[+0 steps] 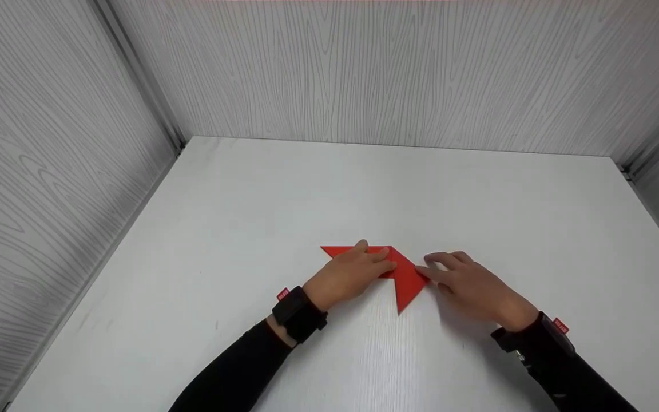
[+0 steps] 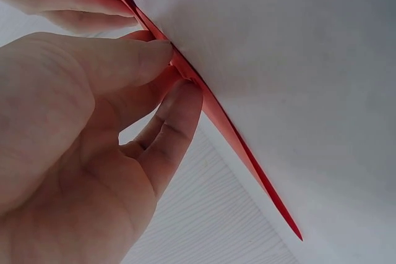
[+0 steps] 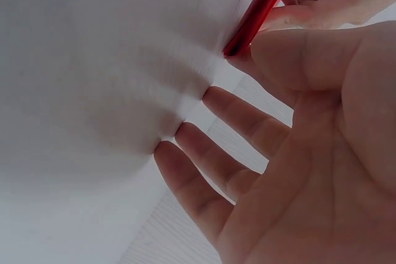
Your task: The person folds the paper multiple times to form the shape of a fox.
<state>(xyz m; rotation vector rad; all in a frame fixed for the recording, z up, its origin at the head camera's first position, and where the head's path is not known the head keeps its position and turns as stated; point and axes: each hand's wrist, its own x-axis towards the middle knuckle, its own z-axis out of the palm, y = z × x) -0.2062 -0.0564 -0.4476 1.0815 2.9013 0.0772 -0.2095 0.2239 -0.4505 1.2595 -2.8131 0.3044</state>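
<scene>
A folded piece of red paper (image 1: 407, 277) lies on the white table, one point to the left and another toward the person. My left hand (image 1: 353, 272) rests on its middle, fingertips spread over it. In the left wrist view, thumb and fingers of that hand touch the red paper (image 2: 235, 143) with bent joints. Beside the right corner is my right hand (image 1: 472, 286), its index fingertip on the paper's edge. In the right wrist view its thumb and index are at the corner of the red paper (image 3: 244, 35); the other fingers (image 3: 192, 180) reach straight to the table.
The white table (image 1: 284, 189) spreads around the paper. A grey wood-grain panel (image 1: 364, 74) rises along the back, with another side panel (image 1: 49, 171) at the left. Both wrists wear black straps, the left strap (image 1: 299, 315) being close to the paper.
</scene>
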